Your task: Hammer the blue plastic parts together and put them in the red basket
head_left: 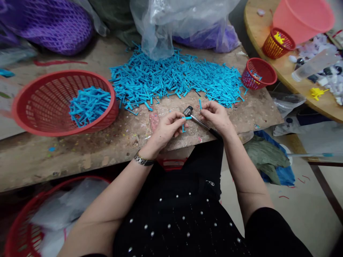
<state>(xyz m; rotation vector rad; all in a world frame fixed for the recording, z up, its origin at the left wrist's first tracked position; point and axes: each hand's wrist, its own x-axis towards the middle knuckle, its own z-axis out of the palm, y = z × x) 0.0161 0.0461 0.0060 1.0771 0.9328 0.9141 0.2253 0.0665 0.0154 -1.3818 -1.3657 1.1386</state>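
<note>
My left hand (171, 127) is closed on small blue plastic pieces (187, 117), one between thumb and forefinger and another sticking out below the fingers. Between the thumb and forefinger of my right hand (214, 115) a blue piece (200, 104) stands nearly upright. A hammer (199, 122) lies on the worktable between my hands, its handle running under my right wrist. Beyond both hands spreads a large heap of blue pieces (171, 76).
A big red basket (34, 129) at the left holds more blue pieces. One small red basket (258, 73) stands at the table's right; another (277, 50) holds yellow pieces on a round table (254, 28). Clear plastic bags (171, 21) lie at the back.
</note>
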